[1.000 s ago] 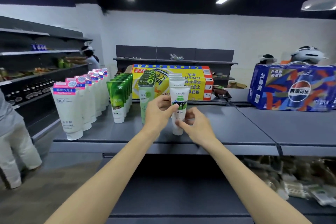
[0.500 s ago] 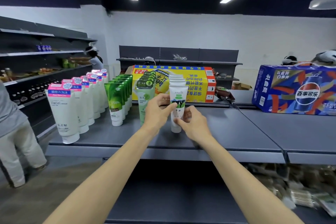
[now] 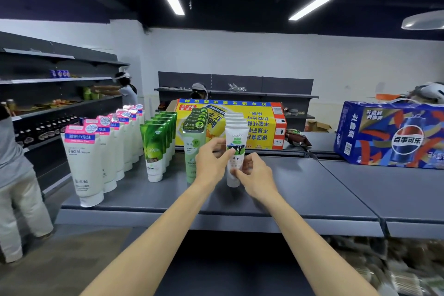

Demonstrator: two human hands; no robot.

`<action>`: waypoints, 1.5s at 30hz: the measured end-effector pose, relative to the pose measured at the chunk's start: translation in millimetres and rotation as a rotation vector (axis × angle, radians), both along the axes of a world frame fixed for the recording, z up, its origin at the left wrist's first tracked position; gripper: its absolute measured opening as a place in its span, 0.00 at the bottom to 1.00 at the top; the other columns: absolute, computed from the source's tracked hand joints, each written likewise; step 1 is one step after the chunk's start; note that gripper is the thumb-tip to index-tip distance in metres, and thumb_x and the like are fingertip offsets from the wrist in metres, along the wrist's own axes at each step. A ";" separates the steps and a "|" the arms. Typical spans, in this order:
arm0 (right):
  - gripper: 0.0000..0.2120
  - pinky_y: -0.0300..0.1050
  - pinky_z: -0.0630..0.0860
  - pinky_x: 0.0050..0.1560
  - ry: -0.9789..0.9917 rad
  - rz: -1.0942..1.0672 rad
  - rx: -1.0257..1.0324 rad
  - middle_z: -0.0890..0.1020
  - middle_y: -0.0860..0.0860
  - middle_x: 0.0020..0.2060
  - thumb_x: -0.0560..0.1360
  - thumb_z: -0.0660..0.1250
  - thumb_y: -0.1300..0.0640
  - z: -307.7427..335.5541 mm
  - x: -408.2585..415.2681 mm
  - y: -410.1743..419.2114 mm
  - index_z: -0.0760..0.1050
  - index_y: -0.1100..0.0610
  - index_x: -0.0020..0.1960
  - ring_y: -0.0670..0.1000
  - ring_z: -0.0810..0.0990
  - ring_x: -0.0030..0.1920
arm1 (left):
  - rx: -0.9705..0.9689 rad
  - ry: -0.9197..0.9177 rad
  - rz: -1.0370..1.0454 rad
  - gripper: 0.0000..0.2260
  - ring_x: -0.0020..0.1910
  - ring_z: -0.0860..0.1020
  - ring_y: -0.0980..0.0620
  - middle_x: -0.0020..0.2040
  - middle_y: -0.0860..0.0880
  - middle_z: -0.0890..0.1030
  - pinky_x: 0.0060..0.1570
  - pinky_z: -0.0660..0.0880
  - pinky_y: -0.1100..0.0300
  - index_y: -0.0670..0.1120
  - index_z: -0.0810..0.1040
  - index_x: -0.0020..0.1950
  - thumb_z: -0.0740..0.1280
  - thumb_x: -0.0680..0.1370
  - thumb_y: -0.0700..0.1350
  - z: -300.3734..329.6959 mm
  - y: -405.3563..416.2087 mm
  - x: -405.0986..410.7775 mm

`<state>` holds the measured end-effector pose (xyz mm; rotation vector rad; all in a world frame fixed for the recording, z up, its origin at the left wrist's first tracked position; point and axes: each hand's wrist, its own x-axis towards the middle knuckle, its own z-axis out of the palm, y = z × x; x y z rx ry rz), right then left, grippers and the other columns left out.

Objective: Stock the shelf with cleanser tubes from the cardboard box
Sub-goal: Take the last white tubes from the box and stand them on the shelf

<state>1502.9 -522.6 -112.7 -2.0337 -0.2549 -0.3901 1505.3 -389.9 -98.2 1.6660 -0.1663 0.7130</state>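
A white cleanser tube (image 3: 236, 142) with a green and black label stands cap-down on the grey shelf (image 3: 300, 194), at the front of a row of like tubes (image 3: 234, 119). My left hand (image 3: 211, 161) pinches its left side at label height. My right hand (image 3: 254, 176) grips its lower part near the cap. To the left stand rows of pale green tubes (image 3: 194, 151), bright green tubes (image 3: 153, 149) and white pink-topped tubes (image 3: 83, 163). No cardboard box of tubes is in view.
A yellow carton (image 3: 259, 125) lies behind the rows, a blue cola case (image 3: 394, 137) at the right. A person in light trousers (image 3: 14, 182) stands at the left edge; others work at far shelves. Lower shelf at right holds blurred packets (image 3: 396, 269).
Both hands stay on the front white tube, with only small shifts of the fingers. The camera has moved slightly closer and to the left.
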 end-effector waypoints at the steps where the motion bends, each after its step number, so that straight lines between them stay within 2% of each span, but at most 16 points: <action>1: 0.12 0.39 0.77 0.44 -0.001 -0.003 0.001 0.83 0.47 0.43 0.72 0.75 0.53 -1.1 2.1 0.7 0.74 0.55 0.49 0.49 0.82 0.46 | -0.002 -0.004 -0.001 0.09 0.44 0.83 0.60 0.46 0.53 0.85 0.51 0.82 0.57 0.49 0.83 0.53 0.74 0.75 0.39 -0.7 0.4 1.5; 3: 0.12 0.44 0.78 0.47 0.002 -0.003 0.004 0.83 0.48 0.44 0.72 0.75 0.53 -1.9 4.0 1.4 0.74 0.56 0.49 0.51 0.82 0.47 | 0.001 -0.013 0.000 0.09 0.44 0.83 0.61 0.45 0.53 0.85 0.50 0.82 0.58 0.50 0.83 0.52 0.74 0.74 0.39 -1.5 1.1 3.9; 14: 0.12 0.44 0.78 0.48 -0.004 -0.011 -0.012 0.83 0.48 0.44 0.72 0.75 0.53 -0.4 8.3 2.5 0.74 0.56 0.50 0.49 0.82 0.46 | 0.021 -0.029 -0.005 0.09 0.41 0.81 0.67 0.46 0.54 0.85 0.43 0.77 0.72 0.48 0.82 0.53 0.73 0.75 0.38 -2.2 2.7 11.3; 23: 0.12 0.41 0.78 0.47 0.007 -0.017 0.001 0.83 0.47 0.44 0.72 0.75 0.53 -0.3 5.7 4.1 0.74 0.54 0.49 0.48 0.82 0.46 | 0.019 -0.011 -0.003 0.11 0.43 0.81 0.66 0.47 0.53 0.85 0.47 0.79 0.66 0.47 0.82 0.57 0.74 0.75 0.40 -3.9 3.8 13.2; 26: 0.11 0.39 0.77 0.46 0.012 -0.016 0.003 0.83 0.47 0.45 0.73 0.75 0.54 1.5 3.3 4.8 0.74 0.54 0.49 0.47 0.82 0.47 | 0.016 0.004 0.007 0.13 0.45 0.82 0.62 0.48 0.51 0.85 0.50 0.81 0.62 0.46 0.82 0.58 0.74 0.75 0.40 -3.7 4.3 12.3; 31: 0.11 0.44 0.80 0.50 0.022 -0.019 0.016 0.83 0.46 0.44 0.73 0.75 0.54 0.4 2.5 5.8 0.74 0.53 0.49 0.49 0.82 0.47 | 0.036 0.025 0.010 0.11 0.46 0.82 0.60 0.47 0.52 0.85 0.53 0.81 0.56 0.46 0.82 0.56 0.74 0.74 0.40 -2.6 6.4 12.9; 34: 0.11 0.43 0.79 0.48 0.027 -0.033 0.015 0.83 0.47 0.45 0.73 0.74 0.54 2.1 1.2 7.1 0.74 0.53 0.50 0.48 0.82 0.47 | 0.019 0.043 0.012 0.16 0.48 0.83 0.58 0.50 0.51 0.85 0.54 0.81 0.54 0.45 0.81 0.62 0.74 0.75 0.41 -2.8 4.8 9.7; 35: 0.11 0.42 0.79 0.47 0.036 -0.033 0.022 0.83 0.47 0.47 0.73 0.74 0.54 2.4 0.7 7.3 0.74 0.53 0.50 0.47 0.82 0.47 | 0.004 0.050 -0.005 0.16 0.49 0.83 0.57 0.51 0.52 0.84 0.54 0.81 0.55 0.47 0.80 0.62 0.74 0.75 0.41 -3.1 3.3 6.5; 37: 0.14 0.39 0.78 0.47 0.056 -0.012 0.057 0.83 0.48 0.51 0.73 0.75 0.54 1.3 -0.9 5.7 0.74 0.53 0.54 0.45 0.82 0.49 | -0.003 0.044 -0.037 0.17 0.50 0.82 0.59 0.51 0.59 0.82 0.52 0.80 0.64 0.53 0.77 0.61 0.74 0.75 0.40 -2.6 -0.5 -6.0; 39: 0.21 0.40 0.79 0.51 0.076 -0.004 0.084 0.81 0.49 0.57 0.72 0.76 0.55 -0.8 -3.4 2.5 0.72 0.55 0.61 0.47 0.82 0.53 | -0.007 0.042 -0.052 0.23 0.52 0.80 0.62 0.54 0.62 0.79 0.50 0.76 0.70 0.54 0.74 0.67 0.74 0.75 0.40 0.8 -2.7 -21.4; 42: 0.29 0.38 0.76 0.54 0.047 -0.024 0.044 0.75 0.46 0.61 0.72 0.77 0.54 -1.1 -18.0 -4.2 0.69 0.57 0.68 0.48 0.78 0.59 | 0.010 0.062 -0.073 0.26 0.60 0.78 0.58 0.63 0.57 0.78 0.55 0.75 0.67 0.52 0.72 0.72 0.74 0.75 0.43 4.5 5.1 -54.7; 43: 0.28 0.35 0.75 0.53 0.022 -0.024 0.052 0.74 0.46 0.61 0.72 0.77 0.55 -2.7 -28.1 -7.3 0.70 0.57 0.68 0.47 0.78 0.58 | 0.024 0.060 -0.088 0.25 0.60 0.79 0.58 0.63 0.57 0.79 0.56 0.76 0.66 0.52 0.73 0.72 0.74 0.76 0.43 2.2 11.4 -72.0; 45: 0.20 0.31 0.77 0.52 -0.034 0.017 0.125 0.79 0.46 0.59 0.73 0.75 0.61 -10.9 -58.7 -15.2 0.75 0.54 0.62 0.44 0.80 0.56 | 0.054 0.045 -0.105 0.19 0.55 0.82 0.59 0.57 0.56 0.84 0.54 0.79 0.63 0.52 0.79 0.66 0.73 0.76 0.41 -13.3 29.2 -113.7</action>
